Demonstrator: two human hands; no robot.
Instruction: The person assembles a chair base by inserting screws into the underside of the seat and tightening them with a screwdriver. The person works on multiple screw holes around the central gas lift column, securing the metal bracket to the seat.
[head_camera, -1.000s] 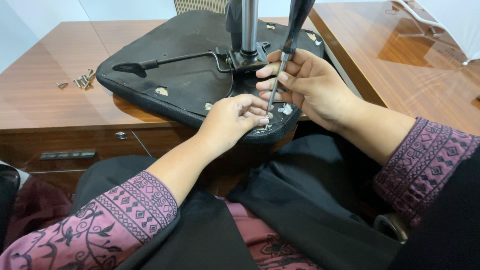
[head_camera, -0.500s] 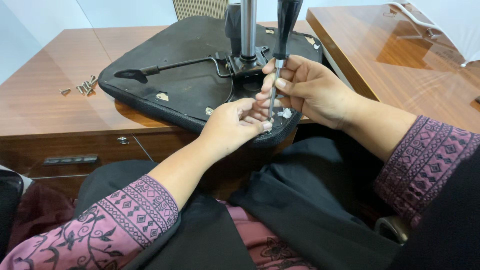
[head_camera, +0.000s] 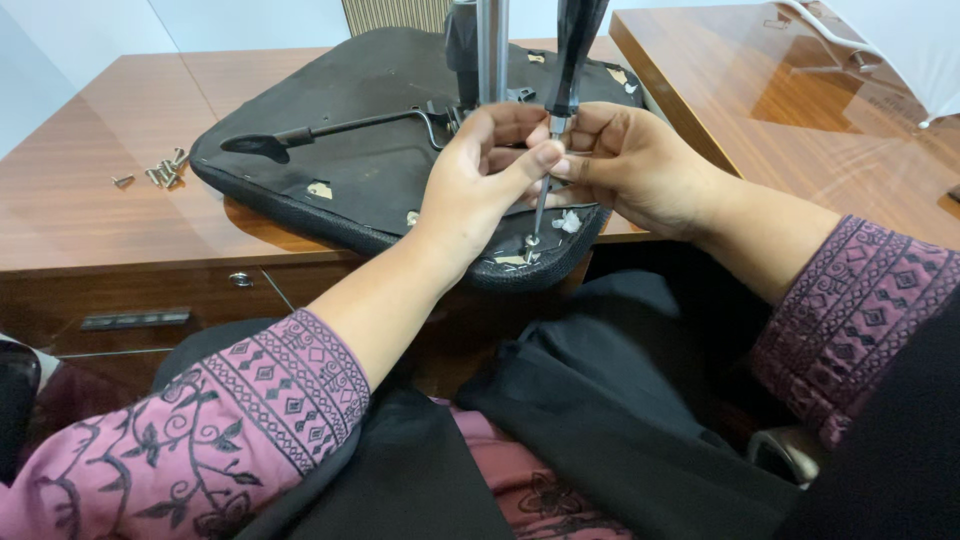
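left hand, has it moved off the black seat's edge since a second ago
Yes. The left hand has risen from the near rim of the upturned black office-chair seat to the thin metal screwdriver shaft, its fingertips now meeting the right hand there.

screwdriver top: black-handled screwdriver (head_camera: 570, 60) runs off the top edge, handle end unseen
chrome post: upright chrome metal column (head_camera: 491, 45) cut off at the top
screw under tip: small silver screw head (head_camera: 531, 240) too small to make out
loose hardware: pile of small silver screws (head_camera: 160, 175) on the brown wooden desk (head_camera: 90, 220), count unclear
right palm: right hand (head_camera: 630, 170) hides its palm side
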